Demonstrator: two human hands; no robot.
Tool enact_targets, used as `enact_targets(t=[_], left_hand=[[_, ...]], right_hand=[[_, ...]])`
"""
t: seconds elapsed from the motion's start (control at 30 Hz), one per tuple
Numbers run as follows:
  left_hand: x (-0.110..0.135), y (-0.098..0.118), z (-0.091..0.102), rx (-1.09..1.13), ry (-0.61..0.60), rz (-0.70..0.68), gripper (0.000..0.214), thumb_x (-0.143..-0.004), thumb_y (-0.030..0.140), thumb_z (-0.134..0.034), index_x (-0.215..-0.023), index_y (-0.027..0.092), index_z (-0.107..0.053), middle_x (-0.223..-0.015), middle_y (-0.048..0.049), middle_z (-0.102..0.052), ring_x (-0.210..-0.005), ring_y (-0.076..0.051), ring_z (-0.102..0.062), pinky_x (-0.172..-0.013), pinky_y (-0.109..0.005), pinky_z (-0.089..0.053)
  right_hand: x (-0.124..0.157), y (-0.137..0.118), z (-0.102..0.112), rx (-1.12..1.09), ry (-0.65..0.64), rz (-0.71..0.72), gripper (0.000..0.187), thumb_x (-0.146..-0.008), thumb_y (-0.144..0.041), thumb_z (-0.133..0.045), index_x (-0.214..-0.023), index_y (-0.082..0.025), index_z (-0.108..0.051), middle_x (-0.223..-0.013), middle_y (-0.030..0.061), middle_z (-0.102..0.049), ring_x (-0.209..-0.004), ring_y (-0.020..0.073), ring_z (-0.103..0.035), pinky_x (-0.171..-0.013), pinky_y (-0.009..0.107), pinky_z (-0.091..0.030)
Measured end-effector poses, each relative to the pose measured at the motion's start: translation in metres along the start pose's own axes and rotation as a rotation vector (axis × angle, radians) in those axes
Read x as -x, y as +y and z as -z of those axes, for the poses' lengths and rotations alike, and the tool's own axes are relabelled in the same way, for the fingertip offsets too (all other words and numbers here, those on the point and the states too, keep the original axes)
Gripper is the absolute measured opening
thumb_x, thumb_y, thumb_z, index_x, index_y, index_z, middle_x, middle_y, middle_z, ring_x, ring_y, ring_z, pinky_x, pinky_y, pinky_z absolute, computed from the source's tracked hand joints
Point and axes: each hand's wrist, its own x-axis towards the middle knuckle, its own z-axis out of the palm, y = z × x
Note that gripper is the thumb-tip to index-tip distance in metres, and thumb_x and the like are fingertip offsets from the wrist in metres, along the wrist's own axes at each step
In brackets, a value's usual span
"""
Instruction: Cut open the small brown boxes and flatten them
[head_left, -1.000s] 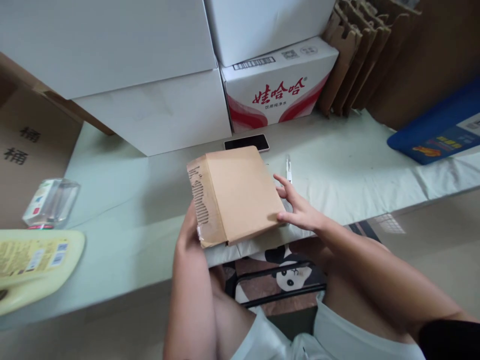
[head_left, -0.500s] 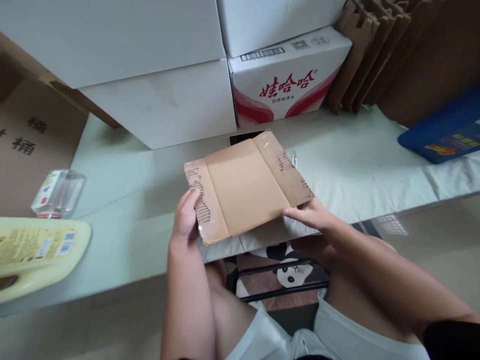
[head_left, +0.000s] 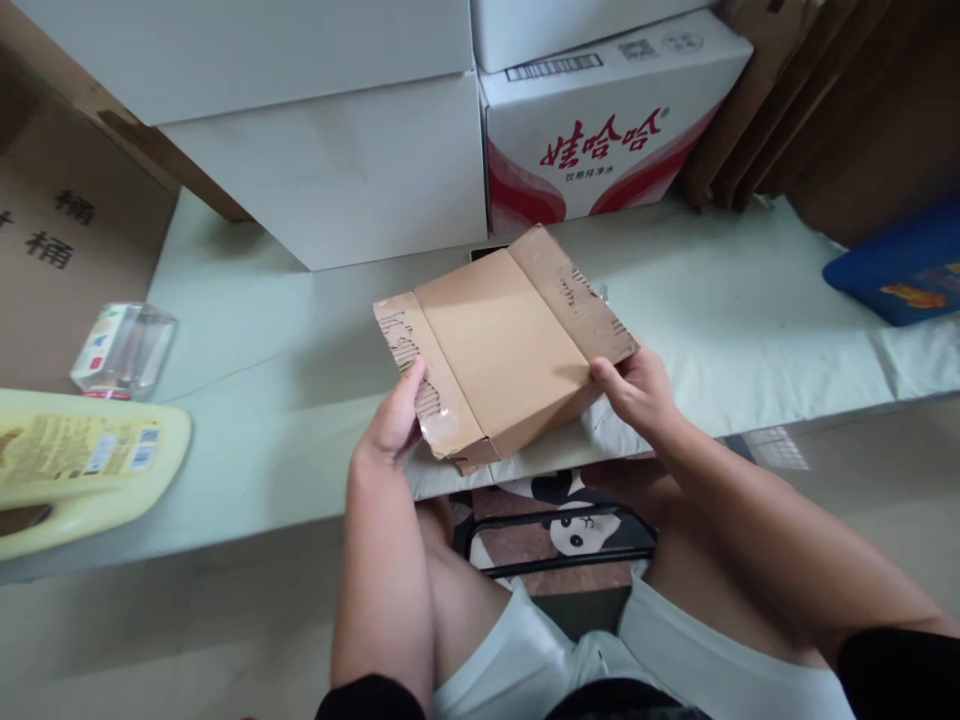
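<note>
Over the table [head_left: 255, 420] edge, left hand [head_left: 391, 425] and right hand [head_left: 639, 395] pinch cardboard [head_left: 502, 340] ends

The cardboard piece [head_left: 502, 345] at centre is matt brown corrugated board. Its two side strips are torn rough, baring the ribbed fluting, and a glossy patch of clear tape sits at the near corner. The tabletop [head_left: 262, 400] has a pale, matt cover, creased like thin cloth. The white boxes [head_left: 330, 170] at upper left look smooth and matt. At left lie a smooth yellow plastic jug [head_left: 82, 470] and a clear, shiny plastic container [head_left: 124, 350]
</note>
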Motion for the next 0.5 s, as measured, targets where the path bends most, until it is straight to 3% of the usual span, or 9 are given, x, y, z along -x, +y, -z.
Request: enact_targets(t=[0.1,0.2,0.3,0.37,0.43,0.5], left_hand=[[-0.006,0.0,0.003,-0.014,0.024,-0.055,0.042,-0.09,0.05,-0.055,-0.109,0.016,-0.07,-0.112,-0.0135,-0.077,-0.132,-0.031,-0.061,-0.114,-0.047,-0.049],[-0.017,0.003,0.012,-0.082,0.164,-0.24,0.038,-0.088,0.049,-0.053,-0.099,0.017,-0.07,-0.106,-0.012,-0.076,-0.124,-0.031,-0.066,-0.107,-0.046,-0.053],[-0.027,0.005,0.023,-0.386,0.31,-0.429,0.025,-0.078,0.035,-0.069,-0.097,0.019,-0.07,-0.113,-0.0098,-0.074,-0.127,-0.03,-0.063,-0.114,-0.044,-0.047],[-0.03,0.005,0.028,-0.558,0.359,-0.491,0.035,-0.069,0.028,-0.08,-0.102,0.021,-0.07,-0.125,-0.0092,-0.071,-0.137,-0.029,-0.054,-0.122,-0.044,-0.036],[-0.03,0.005,0.029,-0.556,0.356,-0.515,0.048,-0.063,0.028,-0.086,-0.108,0.023,-0.069,-0.132,-0.0092,-0.068,-0.14,-0.03,-0.051,-0.122,-0.044,-0.035],[-0.029,0.002,0.028,-0.405,0.31,-0.462,0.054,-0.06,0.03,-0.089,-0.109,0.022,-0.069,-0.127,-0.0091,-0.071,-0.133,-0.03,-0.057,-0.115,-0.043,-0.045]], right_hand=[[0.001,0.001,-0.002,-0.157,0.005,-0.069,0.05,-0.083,-0.068,-0.062,-0.079,-0.018,-0.067,-0.074,0.0055,-0.069,-0.069,0.0198,-0.065,-0.061,0.031,-0.053],[0.001,0.004,-0.004,-0.369,-0.014,-0.155,0.05,-0.08,-0.069,-0.066,-0.077,-0.02,-0.067,-0.071,0.0046,-0.068,-0.069,0.0211,-0.068,-0.063,0.033,-0.056],[0.0,0.004,-0.001,-0.511,-0.01,-0.219,0.046,-0.076,-0.067,-0.072,-0.077,-0.021,-0.066,-0.07,0.0049,-0.069,-0.075,0.0253,-0.072,-0.066,0.038,-0.06],[-0.002,0.001,0.002,-0.548,0.015,-0.235,0.044,-0.073,-0.065,-0.074,-0.077,-0.022,-0.065,-0.07,0.0054,-0.07,-0.08,0.0283,-0.073,-0.069,0.041,-0.061],[-0.003,-0.002,0.006,-0.567,0.036,-0.24,0.043,-0.07,-0.064,-0.075,-0.073,-0.023,-0.063,-0.069,0.0055,-0.069,-0.081,0.0291,-0.073,-0.07,0.042,-0.061],[-0.004,-0.005,0.01,-0.589,0.04,-0.255,0.044,-0.066,-0.065,-0.077,-0.067,-0.024,-0.061,-0.067,0.0051,-0.069,-0.078,0.0284,-0.073,-0.071,0.043,-0.061]])
